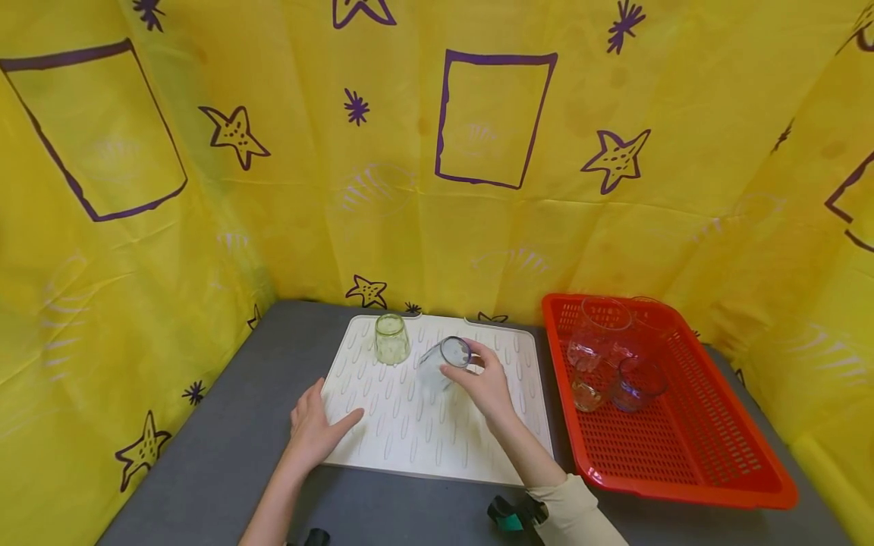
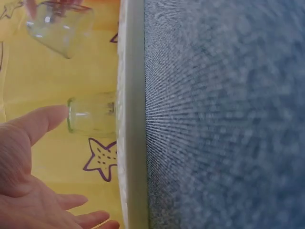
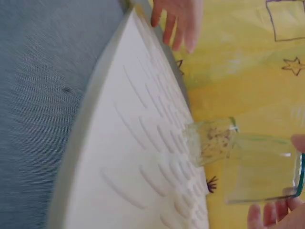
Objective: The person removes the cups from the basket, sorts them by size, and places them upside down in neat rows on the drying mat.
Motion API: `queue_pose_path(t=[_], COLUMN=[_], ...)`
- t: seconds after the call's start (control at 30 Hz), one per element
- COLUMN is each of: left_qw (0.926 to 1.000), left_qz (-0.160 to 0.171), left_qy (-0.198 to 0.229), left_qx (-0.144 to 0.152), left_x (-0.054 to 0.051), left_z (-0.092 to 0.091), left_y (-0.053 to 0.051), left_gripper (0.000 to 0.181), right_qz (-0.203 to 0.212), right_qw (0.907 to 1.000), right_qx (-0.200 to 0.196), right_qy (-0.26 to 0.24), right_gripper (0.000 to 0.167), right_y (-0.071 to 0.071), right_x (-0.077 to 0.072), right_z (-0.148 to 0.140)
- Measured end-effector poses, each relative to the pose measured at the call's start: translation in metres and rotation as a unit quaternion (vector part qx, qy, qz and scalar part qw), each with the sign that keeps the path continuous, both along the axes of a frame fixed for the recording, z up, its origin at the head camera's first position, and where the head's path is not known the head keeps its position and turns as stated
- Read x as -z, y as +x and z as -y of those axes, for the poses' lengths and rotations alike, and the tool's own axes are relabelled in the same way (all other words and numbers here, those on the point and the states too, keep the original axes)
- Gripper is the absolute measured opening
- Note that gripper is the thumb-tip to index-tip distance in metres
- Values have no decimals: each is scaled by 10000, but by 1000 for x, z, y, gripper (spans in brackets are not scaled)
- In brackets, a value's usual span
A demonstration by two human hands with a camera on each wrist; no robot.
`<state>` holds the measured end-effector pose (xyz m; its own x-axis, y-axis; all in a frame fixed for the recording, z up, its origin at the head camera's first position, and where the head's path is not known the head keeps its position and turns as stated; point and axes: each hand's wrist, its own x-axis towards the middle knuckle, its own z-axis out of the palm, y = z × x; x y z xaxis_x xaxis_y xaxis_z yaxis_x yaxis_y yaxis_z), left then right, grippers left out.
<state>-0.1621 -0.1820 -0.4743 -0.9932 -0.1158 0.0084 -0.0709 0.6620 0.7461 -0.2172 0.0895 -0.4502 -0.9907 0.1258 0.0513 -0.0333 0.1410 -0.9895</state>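
My right hand [image 1: 486, 381] grips a clear drinking glass [image 1: 434, 365] near its dark-tinted rim. The glass is tilted over a white drying mat [image 1: 410, 432]; in the right wrist view the held glass [image 3: 262, 169] appears apart from the mat's surface. A smaller greenish glass [image 1: 391, 343] stands on the mat's back left part. My left hand [image 1: 315, 426] is at the mat's left edge with its thumb spread and fingers extended, holding nothing. In the left wrist view the left hand [image 2: 33, 181] appears with the greenish glass [image 2: 90, 114] beyond its thumb.
To the right stands a red perforated plastic basket [image 1: 690, 455] with several clear glasses [image 1: 601, 349] grouped in its back left part. A grey tabletop [image 1: 232, 425] lies under everything. Yellow patterned cloth [image 1: 410, 227] hangs behind and on both sides.
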Motion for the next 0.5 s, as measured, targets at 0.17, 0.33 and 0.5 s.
queue_pose_path(t=[0.17, 0.33, 0.5], left_qw=[9993, 9984, 9981], left_qz=[296, 440, 474], left_qy=[235, 358, 393], left_qx=[-9, -22, 20], left_x=[4, 7, 9], left_z=[4, 5, 5], left_y=[-1, -1, 0], left_gripper=[98, 98, 97], right_qz=[-251, -288, -332], right_qw=[9985, 9954, 9915], right_qx=[245, 390, 431], right_qy=[415, 829, 1183], right_gripper=[60, 61, 62], right_y=[-22, -39, -53], right_x=[4, 9, 15], right_z=[10, 16, 19])
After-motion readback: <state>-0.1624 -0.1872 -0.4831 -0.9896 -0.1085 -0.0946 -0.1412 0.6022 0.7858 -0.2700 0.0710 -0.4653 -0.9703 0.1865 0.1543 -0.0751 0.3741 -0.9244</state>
